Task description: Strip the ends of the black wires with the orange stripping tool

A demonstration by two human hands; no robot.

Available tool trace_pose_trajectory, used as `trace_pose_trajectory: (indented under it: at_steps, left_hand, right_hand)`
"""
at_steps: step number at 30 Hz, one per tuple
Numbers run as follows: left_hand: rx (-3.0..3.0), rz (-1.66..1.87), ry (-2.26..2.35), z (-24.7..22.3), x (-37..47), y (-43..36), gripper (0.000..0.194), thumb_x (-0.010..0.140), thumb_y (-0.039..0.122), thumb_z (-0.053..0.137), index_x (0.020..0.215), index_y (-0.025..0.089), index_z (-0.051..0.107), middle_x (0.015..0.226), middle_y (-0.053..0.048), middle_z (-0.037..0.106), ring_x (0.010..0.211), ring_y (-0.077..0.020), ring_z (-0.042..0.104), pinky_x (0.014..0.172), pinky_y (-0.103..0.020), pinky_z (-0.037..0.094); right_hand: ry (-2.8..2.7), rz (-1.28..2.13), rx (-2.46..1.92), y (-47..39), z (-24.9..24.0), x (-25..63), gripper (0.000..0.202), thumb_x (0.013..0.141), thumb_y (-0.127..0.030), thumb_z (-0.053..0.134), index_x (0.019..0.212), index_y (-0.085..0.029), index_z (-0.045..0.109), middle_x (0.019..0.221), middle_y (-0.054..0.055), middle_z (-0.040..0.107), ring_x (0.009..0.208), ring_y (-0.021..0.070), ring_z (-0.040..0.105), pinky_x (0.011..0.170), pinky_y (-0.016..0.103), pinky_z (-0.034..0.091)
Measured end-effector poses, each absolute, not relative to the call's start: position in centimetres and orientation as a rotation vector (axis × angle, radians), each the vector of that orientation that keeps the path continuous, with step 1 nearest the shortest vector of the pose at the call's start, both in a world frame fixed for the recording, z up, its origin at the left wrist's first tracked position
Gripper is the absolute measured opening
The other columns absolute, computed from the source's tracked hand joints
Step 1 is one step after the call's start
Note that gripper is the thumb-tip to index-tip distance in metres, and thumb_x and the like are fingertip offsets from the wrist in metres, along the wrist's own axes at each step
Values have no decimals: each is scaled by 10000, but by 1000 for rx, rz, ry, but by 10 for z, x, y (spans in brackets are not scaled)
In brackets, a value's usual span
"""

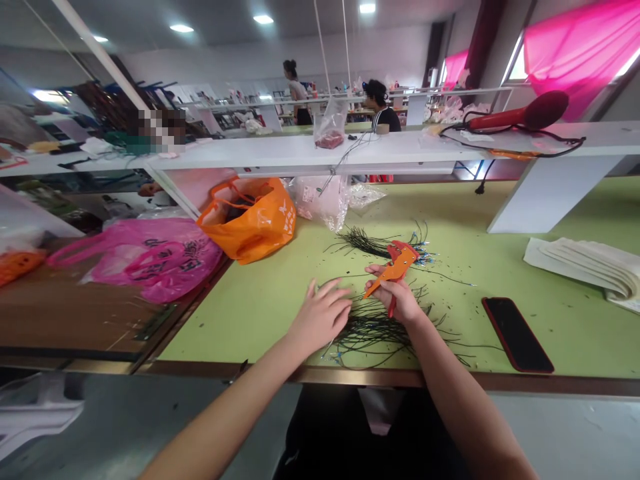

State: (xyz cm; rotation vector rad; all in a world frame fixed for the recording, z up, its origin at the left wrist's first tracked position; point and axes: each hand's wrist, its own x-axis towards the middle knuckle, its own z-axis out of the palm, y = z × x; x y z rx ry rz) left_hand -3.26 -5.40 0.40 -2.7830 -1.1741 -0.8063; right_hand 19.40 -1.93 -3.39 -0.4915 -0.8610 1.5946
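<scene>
My right hand (403,303) is closed around the handles of an orange and red wire stripper (398,265), whose head points up and away from me. To its left, my left hand (321,319) is open, fingers stretched out over the left end of a loose pile of thin black wires (375,335). One thin wire runs past the left fingertips towards the stripper; whether the fingers touch it I cannot tell. Beyond the stripper's head lies a second bundle of black wires (364,240) with blue and bare ends to the right.
A phone (518,335) lies at the right, with folded white sheets (580,263) behind it. An orange bag (260,227) and a pink plastic bag (160,257) are at the left. A white shelf (280,155) crosses the back, bearing a red hair dryer (520,115). Two people are farther off.
</scene>
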Motion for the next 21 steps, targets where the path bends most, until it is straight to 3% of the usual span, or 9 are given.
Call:
trace_pose_trajectory:
  at_steps: [3, 6, 8, 11, 14, 16, 21]
  left_hand:
    - [-2634, -1123, -1370, -11, -23, -69, 262, 977, 252, 543, 1142, 238, 747, 1202, -109, 753, 1125, -296, 671, 1077, -553, 469]
    - [-2799, -1368, -1585, -28, -3, -70, 443, 1006, 411, 536, 1397, 213, 600, 1371, -155, 665, 1233, -302, 641, 1036, -490, 529]
    - [-2721, -1708, -1798, -33, 13, -60, 532, 1031, 511, 463, 1458, 200, 525, 1476, -178, 577, 1286, -296, 617, 1041, -473, 535]
    - [-2434, -2183, -1841, -33, 35, -39, 512, 1040, 574, 404, 1330, 200, 599, 1379, -158, 619, 1238, -261, 630, 1033, -431, 535]
    - [-2297, -2440, -1690, -29, 48, -21, 403, 1019, 571, 468, 1027, 207, 641, 1014, -75, 658, 834, -171, 660, 747, -315, 573]
    - [-2302, -2490, -1525, -27, 51, -11, 378, 976, 572, 555, 899, 207, 613, 864, -27, 606, 679, -135, 583, 633, -274, 523]
    - [-2576, -2425, -1466, -23, 40, 8, 411, 919, 586, 629, 790, 196, 631, 644, 8, 604, 589, -140, 581, 606, -271, 500]
  right_hand:
    - [-852, 1613, -442, -23, -32, 190, 413, 795, -285, 771, 1202, -218, 738, 1429, 117, 652, 915, 222, 702, 903, 430, 590]
    - [-887, 1690, -390, -28, -30, 188, 440, 793, -291, 765, 1228, -229, 743, 1451, 105, 642, 892, 209, 702, 905, 423, 593]
    - [-929, 1721, -398, -31, -28, 187, 429, 787, -300, 775, 1210, -234, 749, 1433, 101, 655, 895, 219, 710, 899, 433, 598]
    - [-994, 1727, -424, -33, -28, 187, 377, 786, -326, 786, 1149, -231, 757, 1352, 103, 700, 930, 250, 726, 888, 457, 603]
    - [-1037, 1703, -449, -33, -28, 190, 363, 792, -359, 788, 1126, -222, 749, 1253, 112, 738, 960, 269, 735, 885, 462, 604]
    - [-1047, 1667, -478, -33, -28, 195, 386, 788, -383, 796, 1131, -214, 742, 1212, 118, 751, 963, 273, 737, 881, 456, 603]
    - [-1077, 1625, -542, -32, -22, 212, 434, 778, -389, 810, 1166, -211, 730, 1219, 126, 751, 943, 279, 739, 875, 455, 601]
